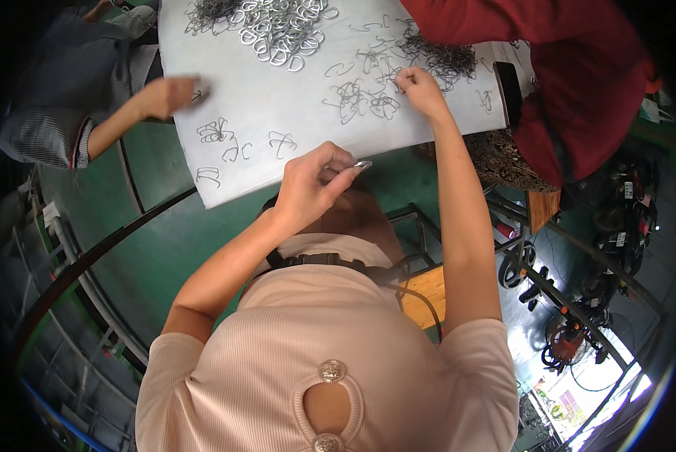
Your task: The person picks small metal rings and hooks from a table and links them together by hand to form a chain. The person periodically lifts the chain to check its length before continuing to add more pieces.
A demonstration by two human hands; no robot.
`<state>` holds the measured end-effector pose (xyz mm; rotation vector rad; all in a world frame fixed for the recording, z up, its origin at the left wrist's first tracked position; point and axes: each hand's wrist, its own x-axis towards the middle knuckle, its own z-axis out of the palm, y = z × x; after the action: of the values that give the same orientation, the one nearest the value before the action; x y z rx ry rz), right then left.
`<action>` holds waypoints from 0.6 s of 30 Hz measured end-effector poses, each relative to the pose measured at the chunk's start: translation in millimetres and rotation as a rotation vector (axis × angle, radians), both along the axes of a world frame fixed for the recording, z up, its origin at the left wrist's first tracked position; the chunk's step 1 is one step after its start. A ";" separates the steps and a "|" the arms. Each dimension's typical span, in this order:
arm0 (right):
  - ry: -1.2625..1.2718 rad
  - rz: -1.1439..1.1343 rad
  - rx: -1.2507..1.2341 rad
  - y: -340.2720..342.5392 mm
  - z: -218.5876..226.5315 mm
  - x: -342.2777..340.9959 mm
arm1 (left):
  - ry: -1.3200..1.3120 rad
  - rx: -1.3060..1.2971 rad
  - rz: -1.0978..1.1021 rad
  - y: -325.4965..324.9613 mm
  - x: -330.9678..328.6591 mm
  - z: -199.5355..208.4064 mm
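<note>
Left grip [312, 183] pinching, elbow [191, 313] bent; right grip [424, 92] farther forward, fingers [408, 77] curled, arm [464, 218] extended

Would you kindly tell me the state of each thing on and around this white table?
Silver metal D-shaped rings, heaped and overlapping.
Thin dark bent-wire hooks, piled beside the red sleeve, scattered elsewhere.
Black rectangular phone-like object, lying at the edge of the white table.
Small silver metal piece, held.
Left hand, fingers closed on that piece.
Right hand, fingers bent among the hooks; grip unclear.
</note>
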<state>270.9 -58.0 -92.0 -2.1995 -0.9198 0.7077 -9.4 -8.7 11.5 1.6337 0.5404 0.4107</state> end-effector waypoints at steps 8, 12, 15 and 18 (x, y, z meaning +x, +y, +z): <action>0.704 -0.541 0.362 -9.7 10.1 -24.8 | 0.022 -0.063 0.005 4.2 -6.1 -1.3; 0.854 -0.621 0.360 -22.6 0.8 -20.7 | -0.008 -0.052 0.003 6.3 -4.2 -6.6; 0.836 -0.672 0.341 -27.1 2.7 -26.1 | -0.017 -0.044 0.002 8.3 -3.4 -7.2; 0.713 -0.646 0.363 -30.7 17.2 -41.3 | -0.020 -0.049 -0.006 9.2 -2.4 -7.6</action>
<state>229.6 -88.7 -74.9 -1.5807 0.0379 0.8249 -11.8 0.5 3.9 1.5827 0.5269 0.4059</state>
